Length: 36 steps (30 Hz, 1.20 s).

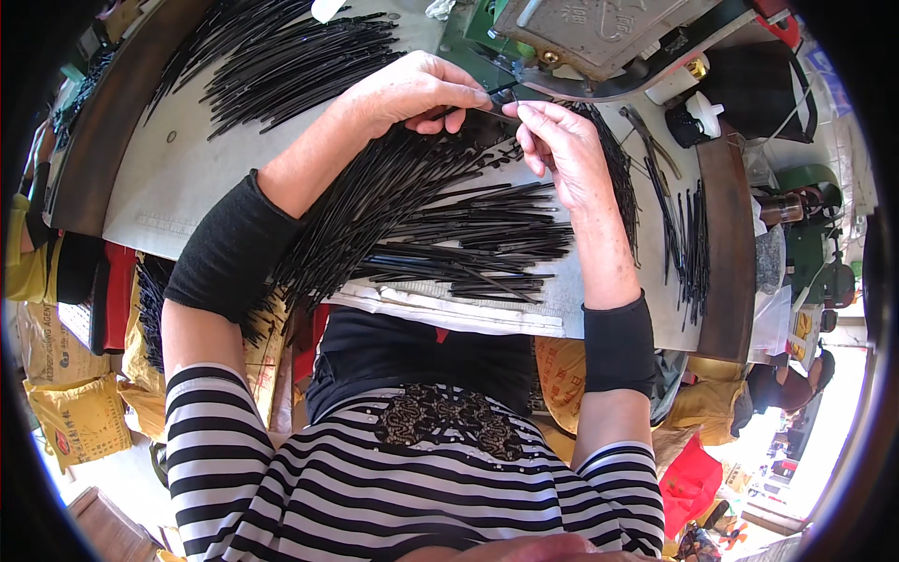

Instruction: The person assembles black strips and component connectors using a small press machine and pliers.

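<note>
My left hand [426, 92] is closed in a pinch at the machine's near edge, holding a thin black rod [502, 88] at its fingertips. Close beside it, my right hand [562, 140] also has thumb and forefinger pinched together; a small dark end shows at the tips, too small to name. The fingertips of both hands nearly meet in front of the green machine [478, 47] with its grey metal cover [576, 33]. Beneath my hands and forearms lies a large heap of thin black rods [365, 201], some with small branching ends.
More black rods [300, 70] are spread at the far left of the pale worktable [140, 201], and a small bunch [691, 248] lies at the right. Pliers [651, 140] rest near a white-topped black bottle [695, 120]. Yellow sacks [80, 421] stand below the table at the left.
</note>
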Tool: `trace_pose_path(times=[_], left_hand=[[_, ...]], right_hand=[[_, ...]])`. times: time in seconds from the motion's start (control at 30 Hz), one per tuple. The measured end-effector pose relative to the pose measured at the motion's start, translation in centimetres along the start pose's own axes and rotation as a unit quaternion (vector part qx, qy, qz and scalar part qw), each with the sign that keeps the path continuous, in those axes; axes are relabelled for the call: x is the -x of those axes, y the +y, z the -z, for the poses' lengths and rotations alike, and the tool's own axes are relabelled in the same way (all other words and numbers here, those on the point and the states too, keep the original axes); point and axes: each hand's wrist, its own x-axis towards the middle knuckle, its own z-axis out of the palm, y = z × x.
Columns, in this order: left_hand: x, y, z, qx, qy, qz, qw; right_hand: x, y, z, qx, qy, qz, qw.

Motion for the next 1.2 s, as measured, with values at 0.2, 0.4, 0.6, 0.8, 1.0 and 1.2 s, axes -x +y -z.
trace_pose_path(times=[0.2, 0.4, 0.6, 0.8, 1.0, 1.2], left_hand=[[-0.2, 0.1, 0.2, -0.003, -0.007, 0.001, 1.0], [-0.2, 0.1, 0.2, -0.015, -0.009, 0.003, 1.0], [-0.1, 0.4, 0.0, -0.004, -0.017, 0.017, 1.0], [0.2, 0.2, 0.0, 0.011, -0.013, 0.018, 1.0], [1.1, 1.4, -1.6, -0.005, -0.016, 0.014, 1.0], [1.3, 0.8, -2.9, -0.088, -0.058, -0.033, 0.994]], right_hand=[[0.0, -0.3, -0.1, -0.016, 0.008, -0.021, 1.0], [-0.1, 0.0, 0.1, 0.019, -0.001, -0.006, 1.0], [0.2, 0.1, 0.0, 0.015, 0.016, -0.015, 1.0], [0.2, 0.3, 0.4, -0.032, 0.019, -0.029, 0.999], [-0.7, 2.2, 3.2, -0.286, 0.12, 0.035, 0.95], [-0.5, 2.4, 2.4, -0.238, 0.086, 0.019, 0.967]])
